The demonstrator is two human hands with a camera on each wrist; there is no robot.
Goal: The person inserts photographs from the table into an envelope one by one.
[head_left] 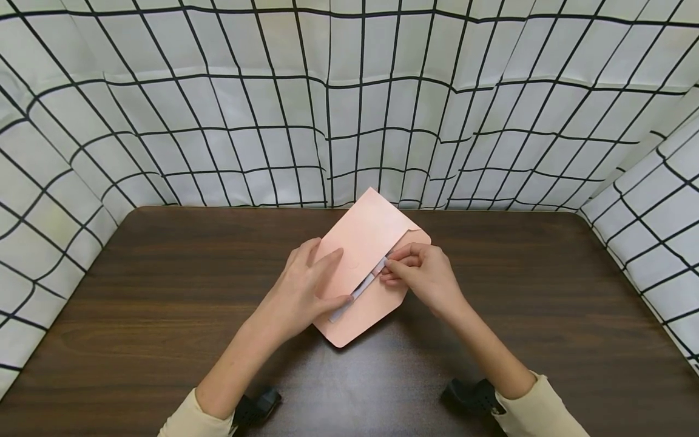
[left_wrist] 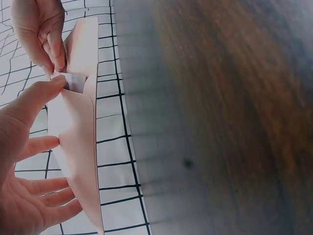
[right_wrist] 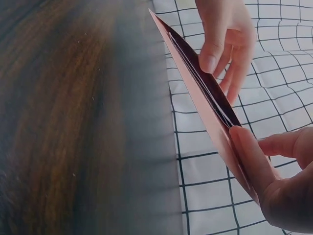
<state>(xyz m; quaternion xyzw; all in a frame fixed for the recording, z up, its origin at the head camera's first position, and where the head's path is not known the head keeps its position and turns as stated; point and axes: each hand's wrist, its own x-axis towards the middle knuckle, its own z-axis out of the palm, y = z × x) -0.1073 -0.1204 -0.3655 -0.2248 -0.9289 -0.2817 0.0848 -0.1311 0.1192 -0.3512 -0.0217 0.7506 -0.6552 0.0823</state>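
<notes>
A pale pink envelope (head_left: 363, 233) lies slantwise in front of me, its flap (head_left: 374, 309) spread toward the lower right. From its long opening shows a strip of whitish paper (head_left: 367, 283); the rest of it is hidden inside. My left hand (head_left: 299, 288) rests on the envelope with fingers spread, the thumb along the opening beside the paper. With thumb and fingertips my right hand (head_left: 428, 273) pinches the paper near its upper end. In the right wrist view the envelope (right_wrist: 210, 122) appears edge-on, a dark gap along its opening.
The dark wood-grain table (head_left: 164, 303) extends around the envelope on both sides. White cloth with a black grid (head_left: 349, 109) hangs behind the table and at its sides. Dark devices (head_left: 261, 405) sit at both wrists, by the cream sleeves (head_left: 199, 419).
</notes>
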